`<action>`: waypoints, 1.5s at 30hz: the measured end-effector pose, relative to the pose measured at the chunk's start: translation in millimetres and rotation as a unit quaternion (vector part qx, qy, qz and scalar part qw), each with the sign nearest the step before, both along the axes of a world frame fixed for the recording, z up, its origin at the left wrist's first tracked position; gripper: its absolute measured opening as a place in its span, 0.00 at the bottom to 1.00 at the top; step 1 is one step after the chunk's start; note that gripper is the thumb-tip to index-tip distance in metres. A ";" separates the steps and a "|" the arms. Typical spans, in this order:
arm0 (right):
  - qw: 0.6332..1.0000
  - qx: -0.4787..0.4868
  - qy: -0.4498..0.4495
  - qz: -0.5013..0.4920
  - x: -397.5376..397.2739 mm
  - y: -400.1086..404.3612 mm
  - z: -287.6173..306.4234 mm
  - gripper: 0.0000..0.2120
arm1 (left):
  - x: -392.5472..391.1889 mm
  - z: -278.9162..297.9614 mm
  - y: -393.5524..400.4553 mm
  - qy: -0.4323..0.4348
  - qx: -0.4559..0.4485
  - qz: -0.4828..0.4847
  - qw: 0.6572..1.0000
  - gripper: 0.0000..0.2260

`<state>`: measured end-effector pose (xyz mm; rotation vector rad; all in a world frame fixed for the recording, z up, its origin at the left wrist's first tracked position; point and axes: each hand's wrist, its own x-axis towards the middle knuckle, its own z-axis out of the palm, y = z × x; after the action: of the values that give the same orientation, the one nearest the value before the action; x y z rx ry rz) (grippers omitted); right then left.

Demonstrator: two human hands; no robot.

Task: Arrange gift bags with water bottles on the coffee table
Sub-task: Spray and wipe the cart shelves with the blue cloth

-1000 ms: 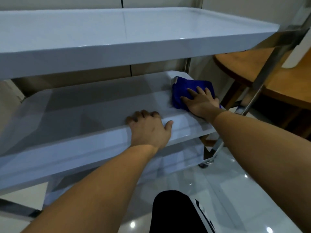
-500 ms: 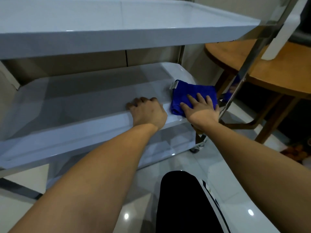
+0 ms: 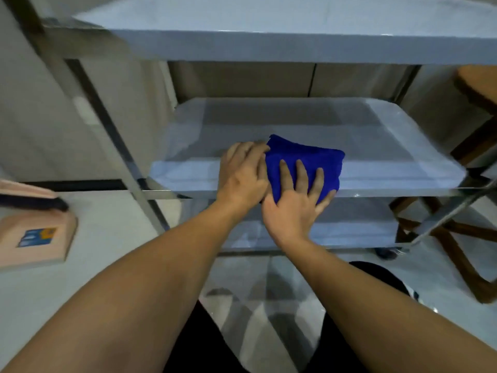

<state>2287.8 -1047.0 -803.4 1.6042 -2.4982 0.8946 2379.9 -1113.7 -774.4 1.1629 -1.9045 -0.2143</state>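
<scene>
No gift bag or water bottle is plainly in view. A folded blue cloth point(image 3: 304, 157) lies on the front part of the middle shelf point(image 3: 403, 146) of a white and steel cart. My right hand point(image 3: 295, 203) presses flat on the cloth with its fingers spread. My left hand point(image 3: 242, 173) rests on the shelf's front rim just left of the cloth, fingertips at the cloth's left corner. Its thumb is hidden behind my right hand.
The cart's top shelf point(image 3: 295, 28) overhangs the hands, and a lower shelf point(image 3: 349, 232) sits below. A wooden table point(image 3: 481, 84) with crossed legs stands at the right. A pink flat thing with a blue print point(image 3: 35, 238) lies on the tiled floor at left.
The view has swung so the cart sits straight ahead. My right hand has slid the blue cloth left along the shelf's front, and my left hand now touches it.
</scene>
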 end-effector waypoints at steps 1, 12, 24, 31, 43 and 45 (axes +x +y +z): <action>1.000 -0.013 0.002 0.020 26.5 -2.8 -2.8 0.29 | 27.0 -3.1 0.3 0.001 -0.010 0.031 0.999 0.15; 0.967 -0.114 0.147 0.173 159.2 -29.6 -22.1 0.27 | 186.2 -43.3 47.4 0.022 -0.039 0.203 0.978 0.13; 0.861 -0.409 0.164 0.255 125.9 -44.7 -59.8 0.15 | 131.0 -168.7 46.4 0.099 0.070 0.223 0.967 0.10; 0.846 -0.421 0.108 0.310 111.0 -20.3 -119.3 0.14 | 126.2 -188.8 56.6 0.127 0.104 0.215 0.963 0.13; 0.925 -0.241 -0.016 0.295 82.2 -30.3 -160.0 0.23 | 113.7 -179.9 32.9 0.000 0.219 0.154 0.963 0.07; 0.928 -0.249 0.013 0.276 82.4 -37.4 -150.6 0.23 | 108.8 -174.6 20.2 -0.004 0.239 0.161 0.958 0.02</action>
<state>2370.2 -1084.4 -954.1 2.0985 -1.5946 1.3981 2488.7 -1093.5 -948.9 1.7770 -1.6825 -0.5101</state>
